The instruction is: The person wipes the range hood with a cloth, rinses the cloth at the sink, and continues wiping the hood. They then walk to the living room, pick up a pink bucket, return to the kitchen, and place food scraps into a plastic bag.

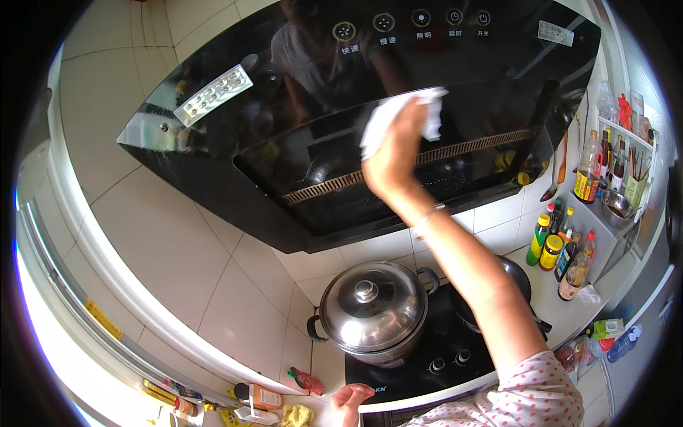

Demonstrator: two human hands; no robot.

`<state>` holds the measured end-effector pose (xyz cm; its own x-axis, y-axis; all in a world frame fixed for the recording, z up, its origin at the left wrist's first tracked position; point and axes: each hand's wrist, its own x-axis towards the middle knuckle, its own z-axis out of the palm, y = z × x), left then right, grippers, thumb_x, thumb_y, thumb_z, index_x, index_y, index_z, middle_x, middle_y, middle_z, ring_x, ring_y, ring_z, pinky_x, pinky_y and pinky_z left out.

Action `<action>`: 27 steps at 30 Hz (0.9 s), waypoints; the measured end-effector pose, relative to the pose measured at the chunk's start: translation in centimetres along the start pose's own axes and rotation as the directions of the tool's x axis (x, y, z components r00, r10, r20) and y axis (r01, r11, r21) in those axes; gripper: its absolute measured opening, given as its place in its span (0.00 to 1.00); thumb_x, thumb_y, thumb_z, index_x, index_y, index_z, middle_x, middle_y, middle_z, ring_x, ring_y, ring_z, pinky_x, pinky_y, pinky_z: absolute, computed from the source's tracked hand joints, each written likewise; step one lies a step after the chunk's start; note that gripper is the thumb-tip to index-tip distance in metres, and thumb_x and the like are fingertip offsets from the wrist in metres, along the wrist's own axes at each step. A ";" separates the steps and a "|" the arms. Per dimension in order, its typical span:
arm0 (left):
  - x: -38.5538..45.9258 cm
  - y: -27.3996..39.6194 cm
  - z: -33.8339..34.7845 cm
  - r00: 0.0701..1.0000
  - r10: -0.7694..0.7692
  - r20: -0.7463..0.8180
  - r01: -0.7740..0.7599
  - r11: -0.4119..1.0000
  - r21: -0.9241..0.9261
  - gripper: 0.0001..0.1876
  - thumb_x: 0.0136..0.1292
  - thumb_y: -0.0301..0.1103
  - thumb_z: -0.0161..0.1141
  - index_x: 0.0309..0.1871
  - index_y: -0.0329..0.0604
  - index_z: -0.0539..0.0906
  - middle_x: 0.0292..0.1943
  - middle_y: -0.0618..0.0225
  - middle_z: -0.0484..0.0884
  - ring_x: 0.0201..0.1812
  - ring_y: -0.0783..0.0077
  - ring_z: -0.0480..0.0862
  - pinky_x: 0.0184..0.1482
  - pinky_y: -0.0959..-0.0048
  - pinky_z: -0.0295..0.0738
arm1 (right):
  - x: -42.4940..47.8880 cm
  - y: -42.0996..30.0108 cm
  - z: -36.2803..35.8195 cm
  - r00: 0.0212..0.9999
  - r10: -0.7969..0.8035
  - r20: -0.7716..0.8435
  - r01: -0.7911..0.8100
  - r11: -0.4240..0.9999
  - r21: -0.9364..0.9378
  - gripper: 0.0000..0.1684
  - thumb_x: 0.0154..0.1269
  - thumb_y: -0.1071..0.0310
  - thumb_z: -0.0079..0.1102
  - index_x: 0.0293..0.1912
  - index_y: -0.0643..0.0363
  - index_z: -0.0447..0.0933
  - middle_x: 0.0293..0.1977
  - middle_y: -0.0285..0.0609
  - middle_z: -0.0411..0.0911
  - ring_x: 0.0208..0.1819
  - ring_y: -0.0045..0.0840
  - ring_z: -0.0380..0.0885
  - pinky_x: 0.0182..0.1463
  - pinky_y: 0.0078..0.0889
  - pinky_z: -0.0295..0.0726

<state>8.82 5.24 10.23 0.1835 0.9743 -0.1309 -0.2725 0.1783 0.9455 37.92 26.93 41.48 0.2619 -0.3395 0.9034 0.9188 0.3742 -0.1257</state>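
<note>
My right hand presses a white cloth or wipe against the glossy black front of a range hood. It sits above the hood's slotted intake strip and below the row of touch icons. The fingers are partly hidden behind the wrist and the cloth. Low in the picture, my left hand hovers near the front edge of the gas cooktop. Its fingers are curled together, and I cannot tell whether anything is in them.
A lidded steel pot stands on the left burner, with a dark pan behind my right arm. Several sauce bottles line the right counter beside a shelf. A yellow cloth and bottles lie at lower left.
</note>
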 end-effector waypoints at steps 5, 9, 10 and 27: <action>0.2 1.1 0.4 1.000 -0.004 0.005 0.005 1.000 -0.021 0.04 0.61 0.25 0.56 0.32 0.34 0.78 0.32 0.60 0.80 0.33 0.69 0.80 0.41 0.70 0.78 | -3.3 -5.7 2.8 0.821 -0.439 0.365 0.392 0.898 0.199 0.22 0.59 0.71 0.45 0.53 0.69 0.68 0.53 0.54 0.68 0.58 0.44 0.65 0.62 0.41 0.62; 0.0 0.0 -1.3 1.000 0.021 0.010 -0.021 1.000 -0.020 0.03 0.60 0.25 0.56 0.31 0.34 0.78 0.32 0.59 0.80 0.33 0.68 0.81 0.41 0.68 0.79 | -5.2 -0.6 -1.9 0.702 -0.121 0.701 -0.079 0.966 0.246 0.22 0.65 0.71 0.41 0.56 0.69 0.64 0.56 0.54 0.65 0.61 0.46 0.60 0.66 0.40 0.55; 0.2 -0.1 -1.5 0.999 0.024 0.026 -0.024 1.000 -0.016 0.03 0.60 0.24 0.56 0.31 0.34 0.77 0.32 0.59 0.80 0.33 0.68 0.81 0.41 0.68 0.79 | -5.4 2.6 -3.1 0.827 -0.070 0.559 0.037 0.997 0.070 0.23 0.65 0.72 0.42 0.58 0.70 0.61 0.59 0.57 0.61 0.63 0.46 0.57 0.68 0.39 0.52; 0.0 0.0 -0.3 0.999 -0.019 0.027 0.018 1.000 0.023 0.04 0.60 0.24 0.54 0.33 0.32 0.78 0.30 0.59 0.80 0.33 0.67 0.81 0.40 0.71 0.79 | 5.5 15.0 -11.9 0.958 0.196 -0.210 -0.258 0.906 -0.336 0.28 0.62 0.78 0.40 0.61 0.76 0.52 0.62 0.64 0.53 0.66 0.47 0.50 0.70 0.38 0.45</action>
<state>8.57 5.32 10.10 0.2141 0.9666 -0.1406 -0.2471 0.1928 0.9496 56.63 20.40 39.71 0.4925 -0.4330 0.7550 0.8637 0.1365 -0.4851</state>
